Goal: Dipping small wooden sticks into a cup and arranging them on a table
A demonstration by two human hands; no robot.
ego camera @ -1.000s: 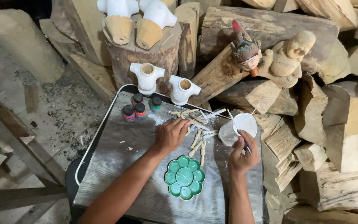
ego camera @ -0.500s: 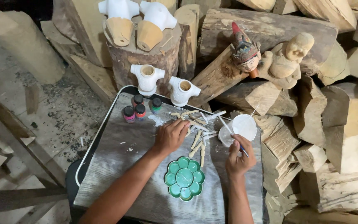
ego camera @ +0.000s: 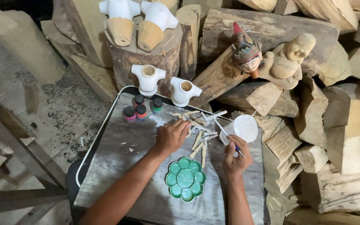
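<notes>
The right hand grips a thin brush beside the white paint cup, the left hand curls loosely over scattered wooden sticks, between small paint bottles and a green flower-shaped palette.

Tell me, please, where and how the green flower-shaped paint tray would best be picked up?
Probably by the outer rim of the green paint tray, pinched at its near edge, coming from the person's side. It lies flat on the grey board with its wells facing up, and that edge is free; the left hand and the small wooden sticks crowd the far side.
</notes>
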